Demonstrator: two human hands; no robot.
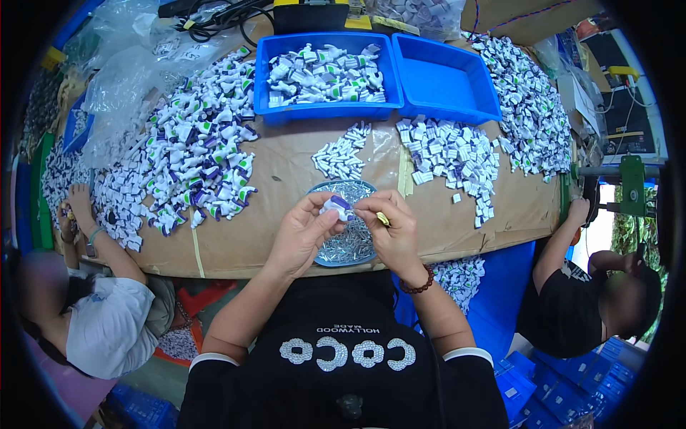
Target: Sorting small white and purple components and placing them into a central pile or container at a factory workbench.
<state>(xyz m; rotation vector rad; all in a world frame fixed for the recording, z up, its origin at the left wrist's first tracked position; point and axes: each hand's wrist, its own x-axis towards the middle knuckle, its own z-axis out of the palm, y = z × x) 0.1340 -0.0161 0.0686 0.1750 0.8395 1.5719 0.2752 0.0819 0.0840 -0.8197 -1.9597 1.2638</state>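
Leftward, one broad heap (207, 136) of white, purple and green parts lies on the worktop (280, 182); parts too many to count. Next, one left hand (309, 225), thumb and fingers pinching one white-and-purple piece (341, 205). Piece sits between the two hands, raised above one round tray (344, 263) of small slender bits, likewise uncountable. Beyond the tray: one small pile (341, 151) of slim white parts, then two blue bins (321, 113) side by side, the left one loaded with parts. Right hand (394, 227): thumb and forefinger pressed together at the piece's right side; cannot tell what, if anything, they grip. One small yellow item (383, 219) shows against its fingers, kind unclear. Farther right, two white heaps (457, 161), uncounted.
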